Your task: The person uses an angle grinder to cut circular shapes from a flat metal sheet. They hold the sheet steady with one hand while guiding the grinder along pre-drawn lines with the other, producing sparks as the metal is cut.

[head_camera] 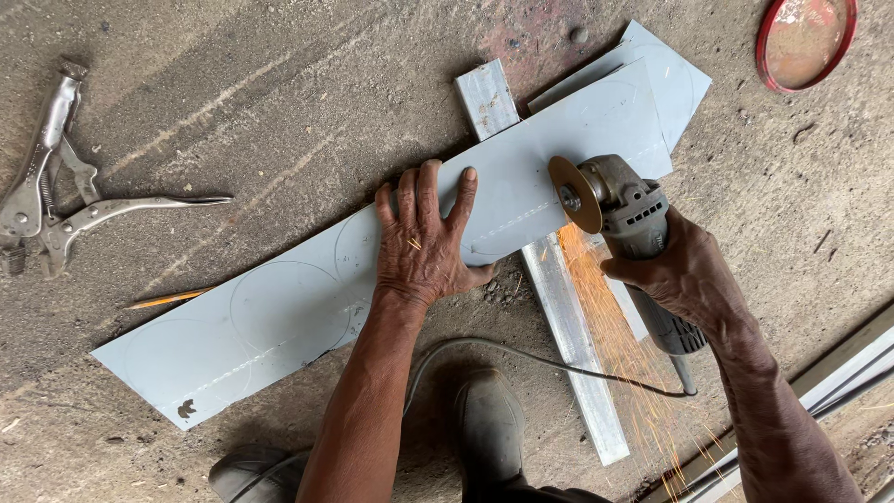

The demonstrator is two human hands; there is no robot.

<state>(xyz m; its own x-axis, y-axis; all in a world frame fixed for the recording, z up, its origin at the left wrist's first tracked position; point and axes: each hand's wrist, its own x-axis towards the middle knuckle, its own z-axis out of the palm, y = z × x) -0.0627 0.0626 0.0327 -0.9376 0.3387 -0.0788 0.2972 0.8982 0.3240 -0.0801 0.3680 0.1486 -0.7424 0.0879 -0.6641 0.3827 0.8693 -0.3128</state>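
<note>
The left hand point(424, 240) lies flat, fingers spread, pressing the long metal sheet point(307, 298) to the concrete floor point(233, 102). The right hand point(684, 275) is clenched round an angle grinder point(633, 224), disc point(574, 194) cutting the sheet, sparks flying. The sheet's long axis runs lower-left to upper-right.

No packages, signs or screens show in this view; the only label-like mark is a small pale patch of lettering on the grey body of the angle grinder point(637, 220), too small to make out
</note>
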